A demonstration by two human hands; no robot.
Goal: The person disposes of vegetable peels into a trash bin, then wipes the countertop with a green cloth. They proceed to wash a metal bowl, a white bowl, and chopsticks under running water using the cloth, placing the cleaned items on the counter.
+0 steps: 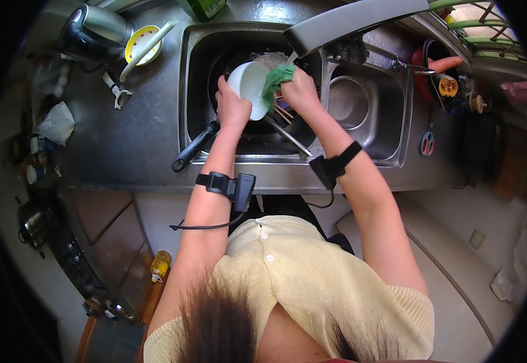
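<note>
My left hand grips a white bowl by its rim, tilted over the left basin of a steel double sink. My right hand holds a green scrubbing cloth at the bowl's right edge, just under the faucet. Below the bowl lies a dark pan, mostly hidden, whose black handle sticks out over the sink's front left rim. Wooden chopsticks and a long metal utensil handle lean in the same basin.
Left of the sink stand an electric kettle and a yellow-rimmed bowl with a pale spoon across it; a white-handled peeler lies nearby. Scissors and a container with a carrot and cut pumpkin are at right.
</note>
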